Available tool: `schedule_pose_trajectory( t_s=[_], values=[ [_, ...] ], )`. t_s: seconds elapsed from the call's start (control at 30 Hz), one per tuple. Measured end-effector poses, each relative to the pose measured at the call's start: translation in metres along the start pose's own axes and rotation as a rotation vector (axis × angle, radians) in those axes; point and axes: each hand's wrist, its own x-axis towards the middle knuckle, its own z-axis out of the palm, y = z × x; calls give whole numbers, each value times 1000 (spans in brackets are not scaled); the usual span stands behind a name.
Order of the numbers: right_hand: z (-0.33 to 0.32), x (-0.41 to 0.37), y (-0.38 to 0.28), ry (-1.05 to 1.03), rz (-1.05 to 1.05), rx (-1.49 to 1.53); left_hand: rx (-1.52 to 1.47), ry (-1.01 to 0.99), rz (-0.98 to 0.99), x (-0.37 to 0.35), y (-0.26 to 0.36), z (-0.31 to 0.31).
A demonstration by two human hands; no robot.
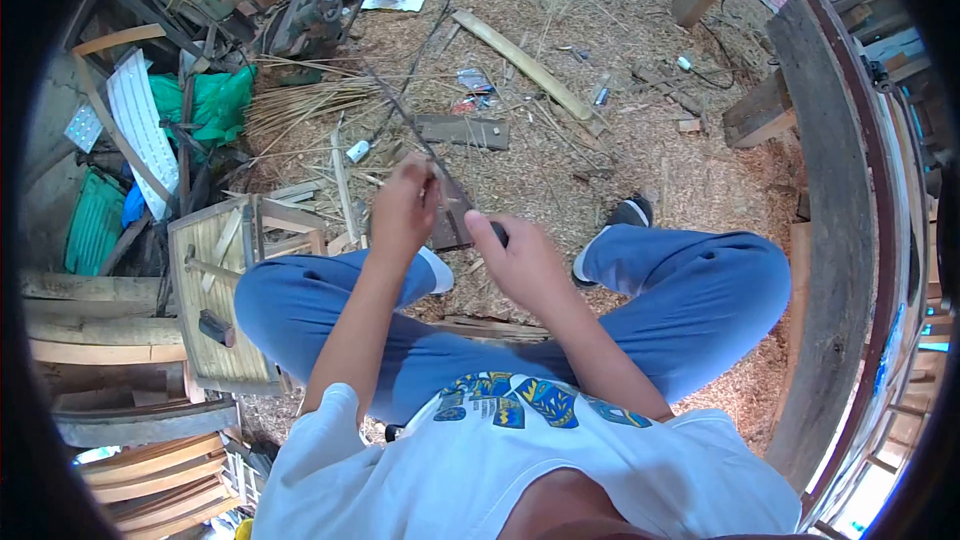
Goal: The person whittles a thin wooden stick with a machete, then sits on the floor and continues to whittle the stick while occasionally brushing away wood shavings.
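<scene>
A long, thin dark strip [402, 110] runs diagonally from the upper left down between my two hands. My left hand [408, 202] is closed around or against its middle part, fingers pinched near it. My right hand [512, 258] is closed on a black handle [499, 233], of which only the end shows; what it belongs to is mostly hidden. The lower part of the strip passes close to my right thumb. Beneath the hands lies a dark wooden piece [450, 228] on the shavings-covered ground.
A wooden stool [225, 265] with a hammer-like tool stands at the left. Curved wood pieces [155, 480] are stacked lower left. A long plank [825, 240] runs along the right. Thin sticks [310, 105], a pale board [525, 65] and a cable [440, 25] lie ahead.
</scene>
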Motion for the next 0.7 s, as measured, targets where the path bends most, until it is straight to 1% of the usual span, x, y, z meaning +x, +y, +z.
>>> schedule_pose_trajectory(
  t_s=[0.07, 0.1, 0.2, 0.27, 0.3, 0.37, 0.47, 0.57, 0.67, 0.7],
  values=[
    [7, 13, 15, -14, 26, 8, 2, -22, 11, -3, -14, 12],
    [5, 16, 13, -13, 16, 16, 3, -60, -23, 0, -14, 11],
    [0, 12, 12, -27, 25, 45, -18, -17, 34, -1, -12, 13],
    [-1, 11, 12, -78, 37, 62, -60, -38, 2, -1, -12, 13],
    [1, 9, 14, -65, 17, 61, -77, -43, -14, 0, -12, 13],
    [7, 6, 17, -42, -30, 69, -61, -57, -25, 1, -14, 12],
    [3, -2, 5, -72, -16, 146, -19, -94, -42, -2, -13, 9],
    [9, 2, 10, -53, 24, 93, 28, -133, -28, 1, -21, 16],
    [22, 7, 23, 30, -89, 111, 34, -150, 6, 5, -25, 15],
    [18, 4, 17, 38, -105, 111, 28, -154, 16, 6, -25, 14]
  ],
)
